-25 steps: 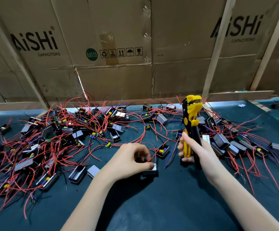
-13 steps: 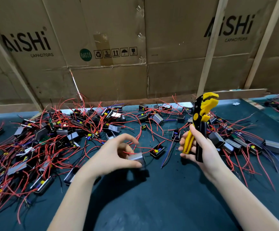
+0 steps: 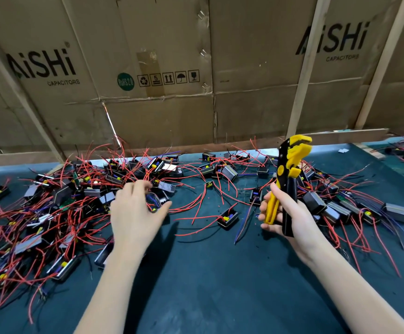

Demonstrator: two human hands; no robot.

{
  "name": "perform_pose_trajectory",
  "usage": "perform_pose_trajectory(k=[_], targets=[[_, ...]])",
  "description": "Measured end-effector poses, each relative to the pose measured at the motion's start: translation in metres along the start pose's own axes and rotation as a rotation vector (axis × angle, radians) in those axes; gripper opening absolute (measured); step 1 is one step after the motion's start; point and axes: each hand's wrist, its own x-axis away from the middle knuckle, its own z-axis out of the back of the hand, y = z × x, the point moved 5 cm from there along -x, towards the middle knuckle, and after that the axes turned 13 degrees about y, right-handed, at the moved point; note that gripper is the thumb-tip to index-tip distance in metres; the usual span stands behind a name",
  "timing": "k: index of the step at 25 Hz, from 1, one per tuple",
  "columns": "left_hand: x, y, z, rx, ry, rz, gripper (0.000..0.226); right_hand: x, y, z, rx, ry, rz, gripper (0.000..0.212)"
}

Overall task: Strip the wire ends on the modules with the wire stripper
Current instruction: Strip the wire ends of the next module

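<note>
Change: since the earlier frames the left hand (image 3: 136,213) has been moved away from the bare mat up to the edge of the left heap; the module previously pinched is no longer seen in it
Left hand: fingers and thumb are spread and curved over a small black module (image 3: 157,201) at the heap's right edge; whether it is actually gripped cannot be told
Right hand (image 3: 290,218): closed around the handles of the wire stripper (image 3: 286,179), which is held upright with its yellow head uppermost
Modules: heaped with red wires (image 3: 196,206) on the left (image 3: 51,213) and right (image 3: 341,208) of the green mat (image 3: 220,285); one lone module (image 3: 227,219) is lying between the hands
Open room: bare mat is found in front of both heaps
Far edge: bounded by cardboard sheets (image 3: 160,121) just behind the heaps
</note>
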Motion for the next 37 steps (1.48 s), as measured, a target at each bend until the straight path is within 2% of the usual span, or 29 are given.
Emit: perform_pose_trajectory(k=[1,3,5,7,9,12,15,17,20,24,27,31,37], targets=[[0.005,0.018,-0.002,0.111,0.032,-0.086,0.039,0.000,0.000,0.000,0.009,-0.001,0.003,0.039],[0.023,0.057,-0.015,0.307,-0.071,-0.301,0.025,0.000,0.002,0.000,0.037,-0.002,0.019,0.043],[0.047,0.084,-0.033,0.326,-0.270,-0.508,0.027,0.000,0.002,0.000,0.099,0.011,0.057,0.050],[0.060,0.091,-0.047,0.236,-0.384,-0.626,0.031,-0.003,0.002,0.004,0.218,0.058,0.145,0.052],[0.056,0.086,-0.045,0.227,-0.368,-0.561,0.029,-0.005,0.002,0.008,0.335,0.090,0.243,0.047],[0.045,0.070,-0.039,0.222,-0.289,-0.367,0.028,-0.004,0.003,0.008,0.446,0.092,0.331,0.038],[0.045,0.062,-0.044,0.405,-0.370,-0.183,0.012,0.000,0.000,0.006,0.616,0.133,0.472,0.036],[0.047,0.062,-0.048,0.494,-0.434,-0.129,0.007,0.003,-0.003,0.005,0.697,0.156,0.548,0.036],[0.048,0.063,-0.050,0.523,-0.464,-0.115,0.008,0.004,-0.006,0.007,0.864,0.228,0.637,0.042],[0.050,0.063,-0.051,0.444,-0.396,-0.146,0.007,0.000,-0.008,0.014,1.218,0.381,0.776,0.053],[0.051,0.064,-0.049,0.449,-0.350,-0.142,0.006,-0.004,-0.007,0.019,1.374,0.398,0.820,0.057],[0.049,0.065,-0.044,0.597,-0.286,-0.129,0.007,-0.005,-0.004,0.015,1.465,0.362,0.865,0.057],[0.050,0.064,-0.043,0.613,-0.242,-0.101,0.011,0.002,-0.002,0.005,1.468,0.300,0.961,0.054]])
